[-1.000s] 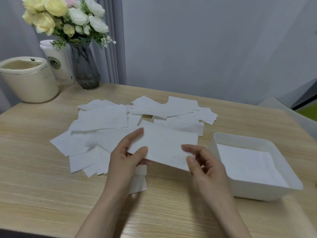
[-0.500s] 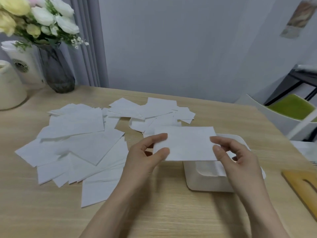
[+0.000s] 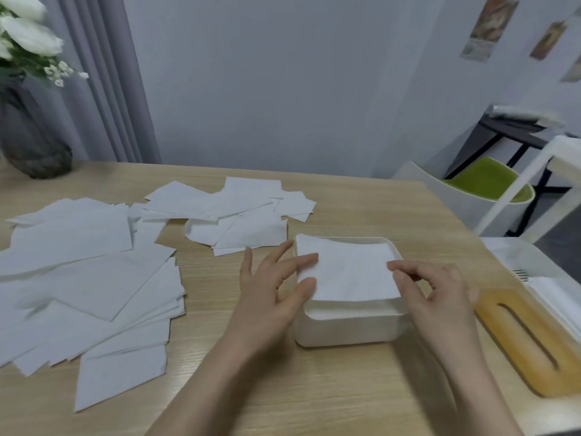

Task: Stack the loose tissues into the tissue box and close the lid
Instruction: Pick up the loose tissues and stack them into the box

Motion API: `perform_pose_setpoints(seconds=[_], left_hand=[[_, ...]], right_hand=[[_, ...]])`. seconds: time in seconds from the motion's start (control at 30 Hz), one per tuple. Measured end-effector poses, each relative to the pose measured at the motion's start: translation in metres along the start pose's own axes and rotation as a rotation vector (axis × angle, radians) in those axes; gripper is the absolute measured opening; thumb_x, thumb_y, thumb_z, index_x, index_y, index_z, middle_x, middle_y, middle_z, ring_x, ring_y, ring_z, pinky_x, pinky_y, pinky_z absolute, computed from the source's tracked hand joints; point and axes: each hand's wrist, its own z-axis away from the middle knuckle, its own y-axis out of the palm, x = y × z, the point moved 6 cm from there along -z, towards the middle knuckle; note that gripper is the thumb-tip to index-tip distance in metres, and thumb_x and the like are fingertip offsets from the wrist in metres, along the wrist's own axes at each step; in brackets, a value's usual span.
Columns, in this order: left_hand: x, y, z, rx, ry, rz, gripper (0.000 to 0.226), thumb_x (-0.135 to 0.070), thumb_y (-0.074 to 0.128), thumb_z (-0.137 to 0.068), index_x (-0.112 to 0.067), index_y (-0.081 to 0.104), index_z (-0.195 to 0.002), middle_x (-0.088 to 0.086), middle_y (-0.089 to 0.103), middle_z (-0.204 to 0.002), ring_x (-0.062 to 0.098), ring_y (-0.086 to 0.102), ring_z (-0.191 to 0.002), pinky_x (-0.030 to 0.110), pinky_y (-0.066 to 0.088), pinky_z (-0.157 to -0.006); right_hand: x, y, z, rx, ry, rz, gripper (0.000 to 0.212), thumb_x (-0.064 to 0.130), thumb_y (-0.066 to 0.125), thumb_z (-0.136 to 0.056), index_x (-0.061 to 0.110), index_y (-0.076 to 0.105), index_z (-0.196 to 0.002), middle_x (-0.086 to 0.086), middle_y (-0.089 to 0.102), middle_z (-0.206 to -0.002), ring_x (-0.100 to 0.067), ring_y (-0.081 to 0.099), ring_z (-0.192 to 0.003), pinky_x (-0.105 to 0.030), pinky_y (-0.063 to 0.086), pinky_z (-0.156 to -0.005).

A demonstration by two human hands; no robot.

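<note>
Thin white tissue [image 3: 345,272], flat and rectangular, lying over the open top of a smooth white round-cornered tissue box [image 3: 349,328] near the tabletop's right edge. Left hand [image 3: 273,291] fingers spread, tips touching its left edge; right hand [image 3: 437,294] pinching its right edge. Loose tissues [image 3: 94,278] scattered across the pale woodgrain tabletop [image 3: 314,388] leftward. Slotted wooden lid [image 3: 528,341] at right edge.

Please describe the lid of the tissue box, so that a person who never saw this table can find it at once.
Start at the wooden table and go to its right edge. There, right of the white tissue box, lies the lid, flat on the table. It is the only amber wooden piece there, with a long dark slot in it; everything near it is white.
</note>
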Motion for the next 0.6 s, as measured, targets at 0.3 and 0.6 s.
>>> perform_pose_setpoints(seconds=[0.3, 0.6], left_hand=[[-0.001, 0.012, 0.002, -0.037, 0.236, -0.295, 0.038, -0.047, 0.042, -0.095, -0.029, 0.073, -0.109, -0.020, 0.052, -0.098, 0.006, 0.037, -0.137, 0.041, -0.014, -0.118], [-0.004, 0.013, 0.006, 0.034, 0.248, -0.389, 0.054, -0.055, 0.022, -0.102, -0.031, 0.071, -0.100, -0.013, 0.056, -0.103, 0.010, 0.036, -0.140, 0.046, -0.013, -0.118]], right_hand=[[-0.018, 0.003, 0.003, 0.002, -0.016, 0.122, 0.021, 0.013, 0.066, -0.087, 0.034, 0.071, -0.088, 0.028, 0.059, -0.083, -0.001, 0.044, -0.095, -0.022, 0.013, -0.082], [-0.025, 0.007, 0.006, -0.021, -0.079, 0.181, 0.021, 0.013, 0.066, -0.088, 0.033, 0.072, -0.089, 0.028, 0.061, -0.084, -0.003, 0.046, -0.094, -0.025, 0.014, -0.081]])
